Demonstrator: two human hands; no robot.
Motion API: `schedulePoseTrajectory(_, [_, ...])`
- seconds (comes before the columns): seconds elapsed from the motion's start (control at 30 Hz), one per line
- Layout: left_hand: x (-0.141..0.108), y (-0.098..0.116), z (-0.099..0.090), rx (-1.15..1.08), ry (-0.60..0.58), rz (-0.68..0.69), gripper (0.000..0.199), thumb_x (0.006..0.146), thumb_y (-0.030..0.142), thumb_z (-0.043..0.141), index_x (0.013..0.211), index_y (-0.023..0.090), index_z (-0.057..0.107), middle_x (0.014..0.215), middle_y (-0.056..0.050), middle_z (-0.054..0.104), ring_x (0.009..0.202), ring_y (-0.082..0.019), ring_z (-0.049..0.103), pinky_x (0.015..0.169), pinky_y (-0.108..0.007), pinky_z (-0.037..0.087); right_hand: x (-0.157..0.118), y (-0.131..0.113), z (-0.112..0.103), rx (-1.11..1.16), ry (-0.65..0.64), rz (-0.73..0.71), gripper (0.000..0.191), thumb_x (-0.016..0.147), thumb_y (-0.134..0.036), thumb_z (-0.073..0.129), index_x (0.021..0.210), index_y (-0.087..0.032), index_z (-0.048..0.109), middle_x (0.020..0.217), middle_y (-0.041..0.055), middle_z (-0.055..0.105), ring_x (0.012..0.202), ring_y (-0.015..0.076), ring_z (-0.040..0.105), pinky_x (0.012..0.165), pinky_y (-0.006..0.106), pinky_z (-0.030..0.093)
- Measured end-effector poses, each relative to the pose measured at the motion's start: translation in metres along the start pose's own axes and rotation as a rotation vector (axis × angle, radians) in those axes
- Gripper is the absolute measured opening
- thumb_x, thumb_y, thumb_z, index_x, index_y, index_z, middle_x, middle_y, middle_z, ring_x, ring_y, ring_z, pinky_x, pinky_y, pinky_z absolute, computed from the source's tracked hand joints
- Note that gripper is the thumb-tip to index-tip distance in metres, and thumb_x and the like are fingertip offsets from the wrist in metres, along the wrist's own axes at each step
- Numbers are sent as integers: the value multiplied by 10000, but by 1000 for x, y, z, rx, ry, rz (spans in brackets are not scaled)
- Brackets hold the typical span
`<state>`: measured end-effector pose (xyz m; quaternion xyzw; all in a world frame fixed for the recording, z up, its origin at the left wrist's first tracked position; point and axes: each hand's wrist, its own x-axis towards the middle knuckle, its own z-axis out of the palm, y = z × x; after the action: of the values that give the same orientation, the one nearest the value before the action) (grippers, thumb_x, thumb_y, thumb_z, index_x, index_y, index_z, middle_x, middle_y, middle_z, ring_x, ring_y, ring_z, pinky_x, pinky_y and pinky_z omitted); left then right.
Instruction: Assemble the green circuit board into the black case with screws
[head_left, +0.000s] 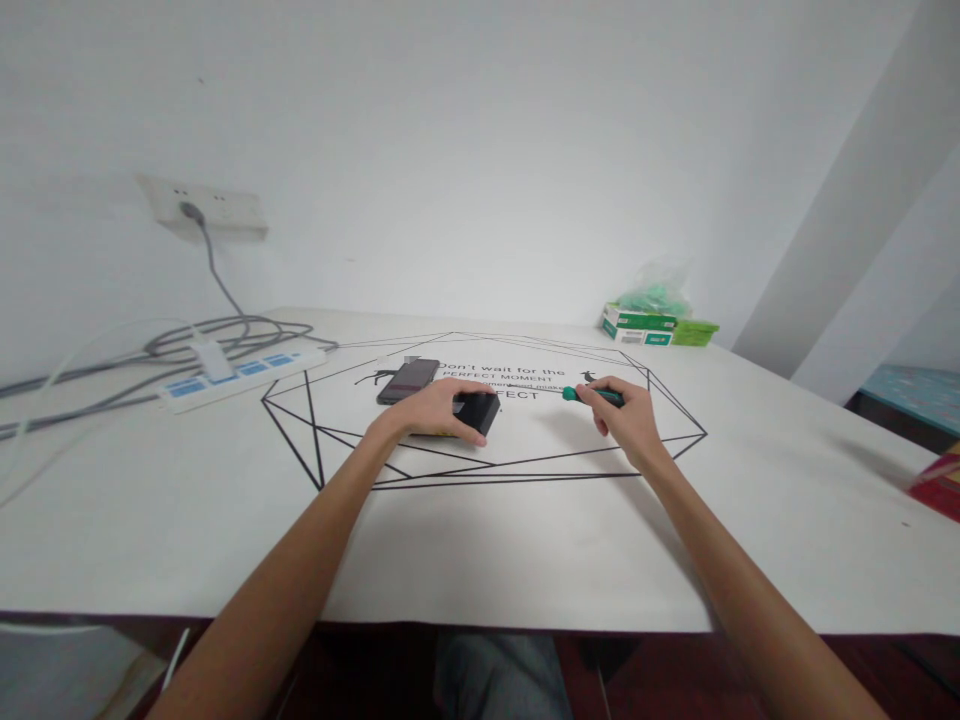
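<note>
My left hand (429, 408) is closed around a black, box-shaped object (478, 411) low over the printed white table cover. Its thumb lies along the near side and its fingers along the far side; the palm hides much of it. To the right, my right hand (628, 420) grips a screwdriver (571, 393) by its green and black handle. The thin shaft points left, towards the black object, with a gap between them. Just beyond my left hand lies a dark smartphone (410, 381), flat on the cover.
A white power strip (244, 378) with a plugged-in charger and coiled grey cables (217, 340) lies on the left. Green and white boxes (637, 325) with a plastic bag on top stand at the back right. A red box (939, 485) sits at the right edge.
</note>
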<state>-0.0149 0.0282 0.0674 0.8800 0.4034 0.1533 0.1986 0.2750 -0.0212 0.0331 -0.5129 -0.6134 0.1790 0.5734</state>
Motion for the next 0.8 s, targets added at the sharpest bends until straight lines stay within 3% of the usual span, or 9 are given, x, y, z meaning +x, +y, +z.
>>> schedulePoseTrajectory(0.27, [2, -5, 2, -22, 10, 0, 844, 550, 552, 794, 1310, 263, 571, 1377, -57, 556, 1277, -305, 476, 1073, -391, 352, -6, -4, 8, -33, -96, -4, 349, 758, -512, 684, 708, -170, 640, 403, -41, 464, 359, 96, 407, 403, 239, 306])
schedulePoseTrajectory(0.8, [2, 1, 1, 18, 2, -4, 821, 577, 565, 768, 1318, 281, 558, 1392, -46, 545, 1287, -313, 467, 1076, -405, 347, -6, -4, 9, -128, -51, -54, 401, 762, -575, 649, 726, -176, 652, 439, -15, 542, 380, 114, 445, 433, 257, 353])
